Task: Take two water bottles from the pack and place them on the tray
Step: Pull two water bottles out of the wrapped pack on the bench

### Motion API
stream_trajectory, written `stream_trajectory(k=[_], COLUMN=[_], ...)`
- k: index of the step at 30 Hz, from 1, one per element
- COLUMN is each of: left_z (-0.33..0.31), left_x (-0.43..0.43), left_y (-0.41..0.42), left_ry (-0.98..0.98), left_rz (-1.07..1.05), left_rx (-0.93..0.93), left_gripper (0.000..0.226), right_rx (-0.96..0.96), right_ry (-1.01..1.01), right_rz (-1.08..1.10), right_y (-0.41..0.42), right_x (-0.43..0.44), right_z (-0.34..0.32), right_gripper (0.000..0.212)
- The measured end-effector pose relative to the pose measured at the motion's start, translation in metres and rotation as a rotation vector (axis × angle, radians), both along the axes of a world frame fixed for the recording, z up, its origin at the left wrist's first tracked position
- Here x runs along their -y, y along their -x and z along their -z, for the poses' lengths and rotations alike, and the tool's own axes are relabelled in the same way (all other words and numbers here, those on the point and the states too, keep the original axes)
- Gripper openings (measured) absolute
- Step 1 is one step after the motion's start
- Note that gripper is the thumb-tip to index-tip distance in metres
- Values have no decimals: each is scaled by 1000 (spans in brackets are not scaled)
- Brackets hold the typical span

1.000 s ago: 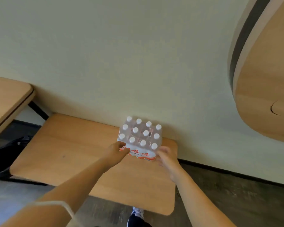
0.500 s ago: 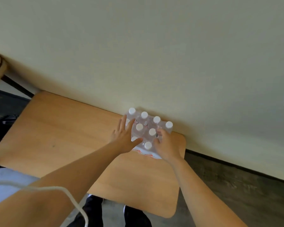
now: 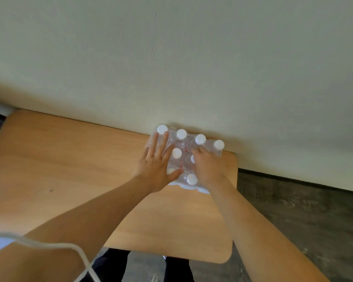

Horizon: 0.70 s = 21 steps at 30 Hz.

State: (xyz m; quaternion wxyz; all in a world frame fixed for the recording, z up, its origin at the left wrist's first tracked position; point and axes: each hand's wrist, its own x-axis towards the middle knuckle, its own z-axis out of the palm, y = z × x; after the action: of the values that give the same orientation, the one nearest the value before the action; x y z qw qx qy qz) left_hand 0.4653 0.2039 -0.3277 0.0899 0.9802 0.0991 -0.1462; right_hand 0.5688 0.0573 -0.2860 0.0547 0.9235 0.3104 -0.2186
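A shrink-wrapped pack of water bottles [image 3: 186, 146] with white caps stands at the far right corner of the wooden table [image 3: 73, 163], against the wall. My left hand [image 3: 156, 163] lies flat on the pack's left top, fingers spread over the wrap. My right hand [image 3: 207, 166] rests on the right top with its fingers curled into the wrap between the caps. Several caps are hidden under my hands. No tray is in view.
A pale wall [image 3: 171, 58] rises directly behind the table. Dark floor [image 3: 304, 210] lies to the right of the table's edge. A white cable [image 3: 55, 246] crosses my left forearm. My legs in dark trousers [image 3: 114, 265] show below the front edge.
Both hands moved from the pack's front side up onto its top. The view has shifted closer and to the right, so the other tables have left the frame.
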Motion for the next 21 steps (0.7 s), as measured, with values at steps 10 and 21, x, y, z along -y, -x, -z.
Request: stream_trajectory(k=[10,21], left_z=[-2,-10], left_x=[-5,-3], left_y=[0,5], left_ry=[45,289], left_rz=[41,-76], left_rx=[-3,36], left_gripper=[89,97], right_rx=[144,179], right_ry=[-55,-476], right_rz=[-48,-36], right_y=[7,17], right_x=[1,14], right_z=[-3,-81], right_gripper=[57,17])
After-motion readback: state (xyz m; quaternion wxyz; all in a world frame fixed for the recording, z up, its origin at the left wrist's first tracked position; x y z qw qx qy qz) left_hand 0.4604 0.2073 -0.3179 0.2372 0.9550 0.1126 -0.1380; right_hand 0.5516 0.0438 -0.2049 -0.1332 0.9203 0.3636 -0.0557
